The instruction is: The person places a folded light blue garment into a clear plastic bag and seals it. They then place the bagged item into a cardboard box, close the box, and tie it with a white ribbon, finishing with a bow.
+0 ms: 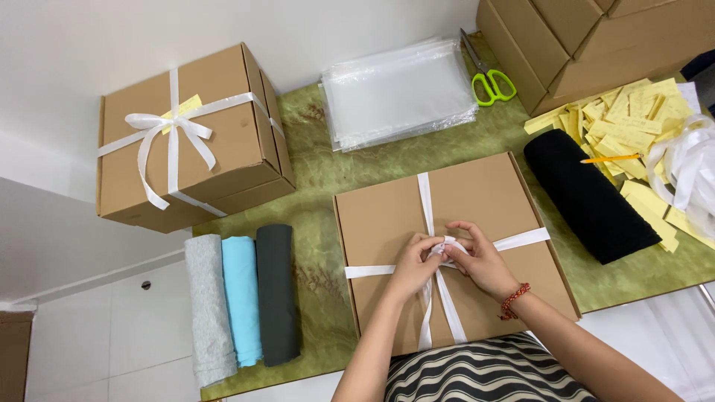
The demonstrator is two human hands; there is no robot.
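A flat brown cardboard box [484,197] lies on the green table in front of me, crossed by a white ribbon [426,195]. Both hands meet over the crossing at the box's middle. My left hand [412,266] pinches the ribbon at the knot from the left. My right hand [480,260], with a red beaded bracelet on its wrist, grips the same ribbon from the right. The knot itself is mostly hidden by my fingers.
A stack of tied boxes [186,134] with a white bow stands at the left. Rolled grey, light blue and dark grey cloths [242,298] lie beside it. Clear bags [398,93], green scissors [491,83], black cloth [588,197], yellow slips [633,119], loose ribbon [689,167] and more cartons [588,37] sit behind and right.
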